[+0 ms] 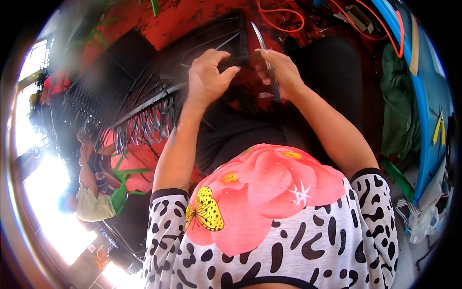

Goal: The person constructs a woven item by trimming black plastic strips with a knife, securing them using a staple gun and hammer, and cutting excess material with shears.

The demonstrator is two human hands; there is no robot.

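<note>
The person is sitting over a black woven panel (144, 91) that is lying across the lap and red floor (187, 19), working at its upper edge. The left hand (208, 77) is pinching dark strips (231, 45) at that edge, thumb and fingers curling closed around them. The right hand (281, 72) is wrapping shut around a knife (263, 45), its thin blade pointing up and away beside the strips.

To do this well, I judge the left hand should be keeping the strips taut and its fingertips clear of the blade, while the right is guiding the edge away from the body in short, controlled strokes, close to where the strips are held.

Loose strip ends are fanning out along the panel's lower edge, left of the left forearm. An orange cord (284, 19) is looping on the floor beyond the hands. Another person (91, 192) is sitting at far left.
</note>
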